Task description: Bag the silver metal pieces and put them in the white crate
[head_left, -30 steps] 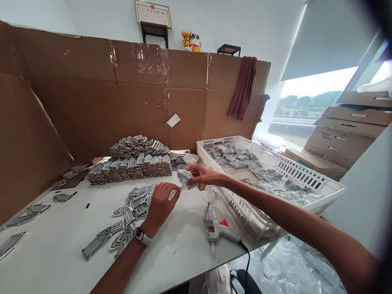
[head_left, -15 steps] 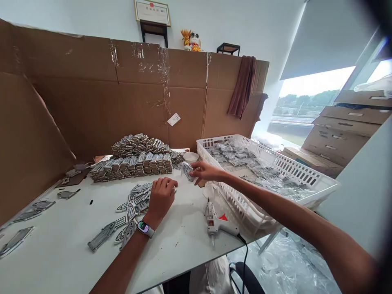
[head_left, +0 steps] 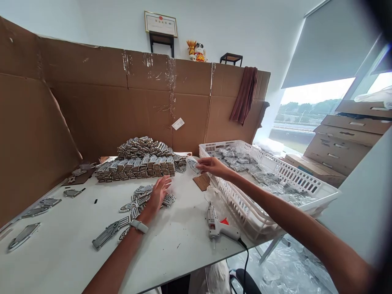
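Note:
My right hand (head_left: pixel 211 165) pinches a plastic-wrapped grey piece (head_left: pixel 192 164) beside the near left corner of the white basket (head_left: pixel 232 199). Over the loose heap of grey arched pieces (head_left: pixel 141 198), my left hand (head_left: pixel 159 191) is raised with its fingers apart and nothing held in them. Its wrist wears a light band. Behind both hands, many grey pieces are piled in rows (head_left: pixel 147 165) on the white table (head_left: pixel 165 249). The basket holds many more pieces in clear plastic.
A white glue gun (head_left: pixel 216 226) with a black cord lies near the front edge. A brown cardboard scrap (head_left: pixel 202 181) lies left of the basket. Several loose grey pieces (head_left: pixel 24 236) rest at the far left. Tall cardboard (head_left: pixel 107 110) walls off the back.
My left hand has turned and its fingers have spread. The right hand has moved slightly right and up with the wrapped piece, uncovering the cardboard scrap. The camera view has shifted a little.

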The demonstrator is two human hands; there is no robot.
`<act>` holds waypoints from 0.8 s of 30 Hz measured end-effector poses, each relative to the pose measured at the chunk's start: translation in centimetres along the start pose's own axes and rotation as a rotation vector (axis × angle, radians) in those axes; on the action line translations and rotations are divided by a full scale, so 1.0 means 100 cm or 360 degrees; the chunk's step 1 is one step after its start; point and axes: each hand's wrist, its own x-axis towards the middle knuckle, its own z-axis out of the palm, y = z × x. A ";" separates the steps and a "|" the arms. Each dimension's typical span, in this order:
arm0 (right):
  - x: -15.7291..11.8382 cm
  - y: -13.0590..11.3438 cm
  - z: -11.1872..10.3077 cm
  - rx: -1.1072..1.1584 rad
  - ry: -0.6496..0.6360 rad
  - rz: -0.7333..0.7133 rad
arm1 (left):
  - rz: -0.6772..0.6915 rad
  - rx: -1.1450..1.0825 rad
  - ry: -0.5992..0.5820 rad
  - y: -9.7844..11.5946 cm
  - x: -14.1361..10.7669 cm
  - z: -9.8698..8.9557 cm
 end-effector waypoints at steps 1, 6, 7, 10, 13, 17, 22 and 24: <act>0.000 -0.002 0.003 -0.0042 -0.0008 -0.0028 | -0.0170 -0.0263 -0.0140 0.002 -0.003 0.006; 0.000 -0.025 0.023 -0.0705 0.0116 -0.0249 | -0.0645 -0.1009 -0.0502 0.005 -0.022 0.029; 0.000 -0.031 0.027 -0.0837 0.0137 -0.0284 | -0.0676 -0.1094 -0.0530 0.003 -0.024 0.032; 0.003 -0.051 0.040 -0.1055 0.0165 -0.0325 | -0.0774 -0.1199 -0.0627 -0.009 -0.030 0.042; 0.008 -0.064 0.049 -0.1209 0.0086 -0.0298 | -0.0736 -0.1116 -0.0561 -0.022 -0.034 0.056; 0.007 -0.064 0.051 -0.1392 -0.0327 -0.0084 | -0.0426 -0.0976 -0.0305 -0.033 -0.036 0.071; -0.001 -0.057 0.050 -0.1414 -0.0534 0.0083 | -0.0306 -0.1008 0.0017 -0.031 -0.028 0.067; -0.001 -0.056 0.053 -0.1452 -0.0464 0.0017 | -0.0266 -0.1044 0.0064 -0.029 -0.023 0.061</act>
